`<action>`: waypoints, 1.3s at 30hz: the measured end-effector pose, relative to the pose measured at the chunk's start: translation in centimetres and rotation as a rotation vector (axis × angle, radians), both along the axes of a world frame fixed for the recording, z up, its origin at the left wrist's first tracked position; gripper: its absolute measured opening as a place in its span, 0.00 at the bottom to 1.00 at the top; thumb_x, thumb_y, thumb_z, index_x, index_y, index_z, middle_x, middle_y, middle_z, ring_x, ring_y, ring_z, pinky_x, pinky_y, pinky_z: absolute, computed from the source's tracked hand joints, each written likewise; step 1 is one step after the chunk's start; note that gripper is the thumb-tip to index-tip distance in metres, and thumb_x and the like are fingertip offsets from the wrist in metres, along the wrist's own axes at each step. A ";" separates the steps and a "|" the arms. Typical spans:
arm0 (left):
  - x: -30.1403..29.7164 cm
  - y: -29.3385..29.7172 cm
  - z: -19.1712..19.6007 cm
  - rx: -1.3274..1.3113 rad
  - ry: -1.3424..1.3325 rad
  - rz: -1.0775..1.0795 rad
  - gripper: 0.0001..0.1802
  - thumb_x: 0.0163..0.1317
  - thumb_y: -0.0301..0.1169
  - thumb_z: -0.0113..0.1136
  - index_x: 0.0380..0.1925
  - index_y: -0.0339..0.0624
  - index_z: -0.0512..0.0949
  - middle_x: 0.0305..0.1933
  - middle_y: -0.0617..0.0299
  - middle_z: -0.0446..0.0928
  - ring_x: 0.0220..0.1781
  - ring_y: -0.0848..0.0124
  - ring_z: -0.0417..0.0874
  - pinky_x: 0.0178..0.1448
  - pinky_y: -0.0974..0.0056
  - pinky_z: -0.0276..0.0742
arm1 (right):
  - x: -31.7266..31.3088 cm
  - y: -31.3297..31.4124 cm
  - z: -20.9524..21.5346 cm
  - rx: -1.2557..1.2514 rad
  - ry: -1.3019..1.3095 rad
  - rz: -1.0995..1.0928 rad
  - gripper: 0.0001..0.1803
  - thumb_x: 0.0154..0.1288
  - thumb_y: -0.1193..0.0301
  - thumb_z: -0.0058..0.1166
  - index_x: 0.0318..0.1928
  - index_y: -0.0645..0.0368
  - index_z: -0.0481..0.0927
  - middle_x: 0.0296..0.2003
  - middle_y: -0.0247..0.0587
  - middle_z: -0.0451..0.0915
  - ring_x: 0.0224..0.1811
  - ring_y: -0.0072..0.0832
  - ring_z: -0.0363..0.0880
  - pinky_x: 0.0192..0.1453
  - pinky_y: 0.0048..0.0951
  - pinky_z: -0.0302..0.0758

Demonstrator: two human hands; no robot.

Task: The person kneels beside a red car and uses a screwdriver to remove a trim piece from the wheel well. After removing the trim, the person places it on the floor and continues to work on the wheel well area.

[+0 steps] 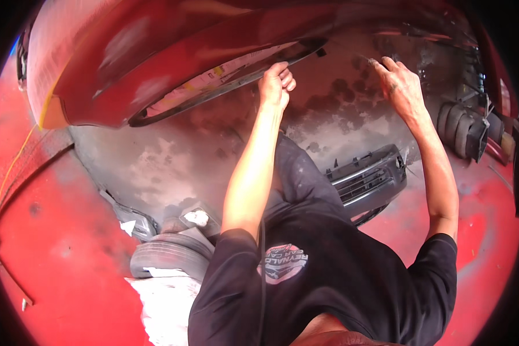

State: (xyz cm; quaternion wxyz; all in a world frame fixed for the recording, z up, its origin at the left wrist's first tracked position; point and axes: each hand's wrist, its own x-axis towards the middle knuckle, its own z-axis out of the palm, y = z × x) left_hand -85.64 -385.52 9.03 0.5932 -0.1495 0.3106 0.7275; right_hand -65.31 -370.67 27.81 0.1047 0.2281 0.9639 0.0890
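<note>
A glossy red car body panel (112,63) spans the far side, with a long dark-edged opening in it. Printed paper (213,76) fills that opening. Beside the dark lower edge (205,97), my left hand (277,85) is raised with its fingers curled closed; what they hold, if anything, is hidden. Farther right, my right hand (401,85) is up with bent fingers, thumb and fingertips drawn together. A faint thin line shows near those fingertips, too fine to name. Both forearms are bare and stretched forward.
A dark car grille part (369,181) lies on the stained floor right of my legs. Tires (170,254) and white sheeting (167,308) are at lower left. Dark curved parts (461,130) stand at far right. A yellow cord (14,164) runs along the red floor (69,242).
</note>
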 end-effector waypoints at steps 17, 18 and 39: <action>-0.1 0.1 0.7 -0.009 -0.080 0.054 0.16 0.59 0.24 0.58 0.17 0.49 0.64 0.17 0.72 0.56 0.16 0.79 0.55 0.22 0.67 0.54 | -10.4 1.1 -2.7 0.051 -0.339 0.315 0.07 0.54 0.75 0.54 0.34 0.59 0.82 0.33 0.49 0.79 0.35 0.43 0.83 0.39 0.40 0.81; -0.1 0.1 0.7 -0.009 -0.077 0.057 0.16 0.59 0.24 0.58 0.17 0.49 0.64 0.17 0.72 0.56 0.16 0.79 0.55 0.22 0.67 0.55 | -11.0 1.1 -2.8 0.053 -0.347 0.355 0.06 0.54 0.75 0.54 0.33 0.58 0.83 0.32 0.49 0.79 0.34 0.42 0.83 0.39 0.40 0.81; 2.1 -4.4 -1.1 -0.051 -0.023 0.050 0.10 0.57 0.22 0.56 0.39 0.41 0.68 0.20 0.69 0.61 0.16 0.79 0.60 0.20 0.68 0.61 | -9.6 4.1 -2.4 -0.062 -0.393 0.488 0.06 0.58 0.75 0.50 0.35 0.55 0.80 0.29 0.44 0.79 0.35 0.41 0.81 0.40 0.40 0.77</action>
